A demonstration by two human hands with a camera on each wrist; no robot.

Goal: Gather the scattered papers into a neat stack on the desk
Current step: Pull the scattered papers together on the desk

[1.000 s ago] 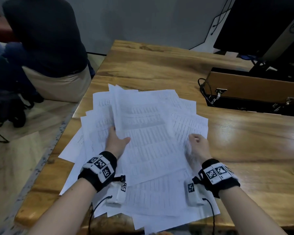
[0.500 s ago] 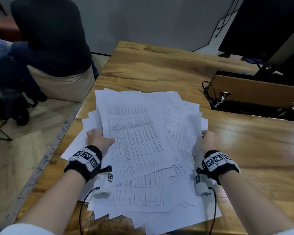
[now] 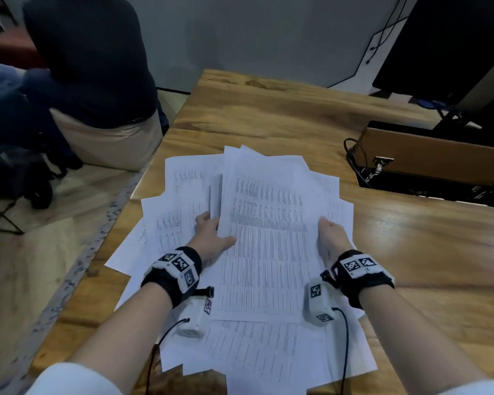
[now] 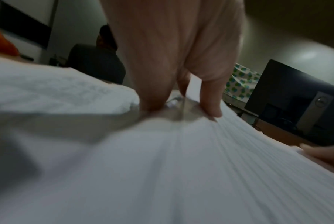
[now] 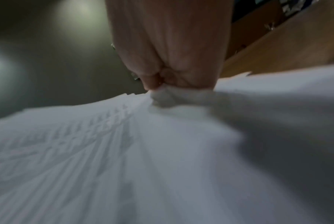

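Several white printed papers (image 3: 268, 252) lie fanned in a loose heap at the near left part of the wooden desk (image 3: 411, 266). My left hand (image 3: 211, 238) grips the left edge of the top sheets, thumb lying on the page and fingers tucked under. The left wrist view shows that left hand (image 4: 181, 97) pinching the sheets (image 4: 181, 166). My right hand (image 3: 330, 238) holds the right edge of the same sheets. Seen from the right wrist, the right hand (image 5: 162, 84) pinches bunched paper (image 5: 124, 151). More papers spread out underneath, some overhanging the desk's near and left edges.
A brown box with metal clasps (image 3: 439, 158) and black cables (image 3: 357, 158) sit at the desk's right. A dark monitor (image 3: 454, 47) stands behind it. A person in dark clothes (image 3: 89, 61) sits left of the desk. Bare wood lies beyond the papers.
Both hands have drawn closer together and slightly forward, pulling the top sheets into a squarer bundle over the heap. The view has tilted a little.
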